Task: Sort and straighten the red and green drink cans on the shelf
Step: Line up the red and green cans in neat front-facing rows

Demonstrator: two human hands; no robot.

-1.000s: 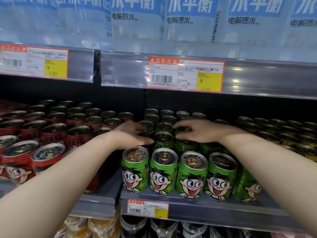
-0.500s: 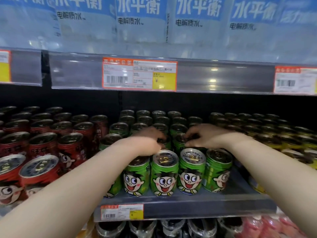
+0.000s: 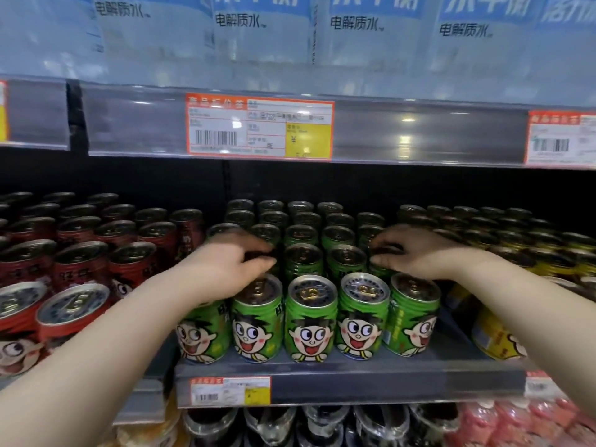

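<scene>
Green drink cans (image 3: 311, 321) with a cartoon face stand in rows on the middle shelf, five across the front. Red cans (image 3: 80, 262) of the same kind fill the shelf section to the left. My left hand (image 3: 232, 262) reaches over the front row, its fingers curled round the top of a second-row green can at the left, which is mostly hidden. My right hand (image 3: 416, 250) grips the top of a second-row green can at the right. Between my hands stand two untouched second-row green cans (image 3: 303, 259).
Yellow cans (image 3: 496, 337) stand to the right of the green ones. The grey shelf edge (image 3: 354, 382) carries a price tag (image 3: 229, 390). The upper shelf rail (image 3: 419, 133) hangs low over the cans, with water packs (image 3: 264, 30) above. Bottles (image 3: 322, 424) fill the shelf below.
My view has panned right and moved closer. My hands have spread apart, from the middle columns to the outer columns of the green cans' second row.
</scene>
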